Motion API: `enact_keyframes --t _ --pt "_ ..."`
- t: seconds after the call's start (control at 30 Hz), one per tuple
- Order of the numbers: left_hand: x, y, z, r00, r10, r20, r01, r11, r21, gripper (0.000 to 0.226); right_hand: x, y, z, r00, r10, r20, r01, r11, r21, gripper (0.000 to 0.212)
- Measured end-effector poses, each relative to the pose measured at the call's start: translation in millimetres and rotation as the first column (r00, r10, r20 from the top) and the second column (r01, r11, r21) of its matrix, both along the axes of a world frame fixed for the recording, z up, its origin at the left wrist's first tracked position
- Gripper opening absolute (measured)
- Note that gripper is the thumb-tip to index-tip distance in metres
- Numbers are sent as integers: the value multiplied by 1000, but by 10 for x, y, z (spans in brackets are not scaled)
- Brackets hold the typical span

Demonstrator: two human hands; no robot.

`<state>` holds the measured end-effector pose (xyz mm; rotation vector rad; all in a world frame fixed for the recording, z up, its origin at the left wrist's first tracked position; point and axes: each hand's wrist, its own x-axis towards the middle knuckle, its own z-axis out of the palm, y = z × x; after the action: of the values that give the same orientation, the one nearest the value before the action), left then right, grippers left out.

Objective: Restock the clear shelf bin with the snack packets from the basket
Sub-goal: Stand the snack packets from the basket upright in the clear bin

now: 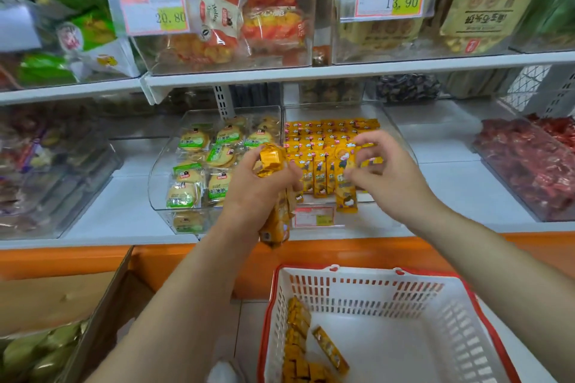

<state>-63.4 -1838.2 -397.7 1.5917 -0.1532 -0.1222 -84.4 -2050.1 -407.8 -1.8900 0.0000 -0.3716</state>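
My left hand (pixel 249 186) grips a bundle of long yellow snack packets (pixel 275 214), held upright in front of the shelf. My right hand (pixel 384 171) pinches one yellow packet (pixel 344 179) at the front of the clear shelf bin (pixel 404 146), which holds rows of the same packets standing on end. Below, the white basket with a red rim (pixel 413 292) holds several more yellow packets (pixel 303 348) along its left side.
A neighbouring clear bin (pixel 161 165) of green-labelled round biscuits sits to the left. Another bin of red sweets (pixel 525 165) stands on the right. An upper shelf (pixel 342 70) carries bagged snacks and price tags. A cardboard box (pixel 102 305) stands lower left.
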Motion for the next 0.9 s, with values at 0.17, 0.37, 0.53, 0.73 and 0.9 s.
enact_keyframes --t 0.17,0.37,0.53,0.73,0.9 --pt "29 197 6 999 46 8 -46 999 -9 15 696 -3 -192 995 -58 -79 38 970 -239 43" --pt "26 388 17 998 57 25 -57 998 -2 16 1195 138 -506 983 -86 -160 9 903 -430 43" --pt "46 418 1 998 56 36 -56 998 -4 16 1343 264 -683 975 -125 -183 16 862 -506 39" --pt "74 374 -27 1000 31 -5 -31 999 -29 15 1326 267 -696 940 -200 -277 -14 788 -616 57" --pt "67 241 -41 995 -11 -100 -2 992 -129 17 808 230 -370 968 -187 -169 34 764 -645 55"
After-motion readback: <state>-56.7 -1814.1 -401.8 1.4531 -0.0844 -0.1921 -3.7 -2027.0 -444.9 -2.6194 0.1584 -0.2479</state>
